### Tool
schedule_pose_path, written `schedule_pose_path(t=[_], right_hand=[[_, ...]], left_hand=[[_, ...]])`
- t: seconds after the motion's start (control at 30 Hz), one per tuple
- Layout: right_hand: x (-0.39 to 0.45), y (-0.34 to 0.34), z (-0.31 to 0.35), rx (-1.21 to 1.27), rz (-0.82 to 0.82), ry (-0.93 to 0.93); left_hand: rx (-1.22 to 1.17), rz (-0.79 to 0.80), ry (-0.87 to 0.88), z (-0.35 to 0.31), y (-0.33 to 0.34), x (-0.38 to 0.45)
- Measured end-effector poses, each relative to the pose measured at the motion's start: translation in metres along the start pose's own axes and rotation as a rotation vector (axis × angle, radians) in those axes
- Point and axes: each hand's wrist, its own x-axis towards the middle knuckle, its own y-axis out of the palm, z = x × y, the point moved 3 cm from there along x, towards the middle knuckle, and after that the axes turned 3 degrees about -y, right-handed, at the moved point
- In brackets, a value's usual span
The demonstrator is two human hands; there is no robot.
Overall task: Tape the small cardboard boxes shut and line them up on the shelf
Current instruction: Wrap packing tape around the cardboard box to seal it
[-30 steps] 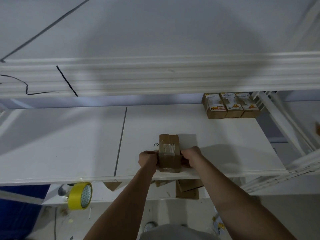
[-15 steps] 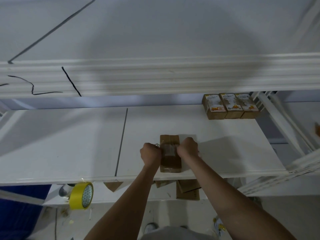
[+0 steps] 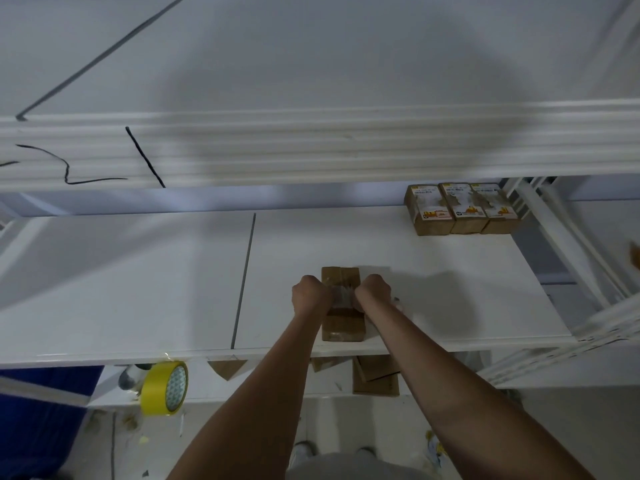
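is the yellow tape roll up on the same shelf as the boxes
No, the yellow tape roll sits on a lower level beneath the shelf where the three labelled boxes stand.

Plain brown cardboard box [image 3: 343, 325] on a white shelf [image 3: 138, 289]; yellow tape roll [image 3: 165, 388]; three brown boxes [image 3: 462, 207] with pale printed labels.

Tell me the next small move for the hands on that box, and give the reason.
Probably press the clear tape strip down flat over the cardboard box. Both the left hand and right hand grip it at the strip, and three finished boxes already stand in line at the back right of the shelf.
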Motion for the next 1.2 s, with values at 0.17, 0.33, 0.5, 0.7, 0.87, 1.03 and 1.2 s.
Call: schedule_pose_path(t=[0.17,0.33,0.5,0.7,0.87,1.03,1.2], right_hand=[[0.001,0.005,-0.01,0.001,0.039,0.013],[-0.002,0.01,-0.014,0.049,0.037,0.035],[0.002,0.017,-0.029,0.166,-0.04,0.059],[-0.005,0.015,-0.027,0.253,-0.079,0.087],[-0.019,0.026,-0.036,0.314,-0.179,-0.043],[-0.034,0.031,-0.037,0.433,-0.234,-0.1],[-0.027,0.019,-0.031,0.322,-0.154,-0.019]], left_hand=[[0.017,0.066,0.035,0.005,0.003,0.0],[0.04,0.061,0.052,0.003,0.006,-0.005],[-0.004,-0.036,-0.021,0.02,0.01,0.002],[-0.096,-0.017,-0.025,0.029,0.014,0.007],[-0.114,-0.014,0.049,0.043,0.022,0.002],[-0.11,-0.024,0.053,0.049,0.022,0.0],[-0.153,-0.014,0.011,0.044,0.02,-0.005]])
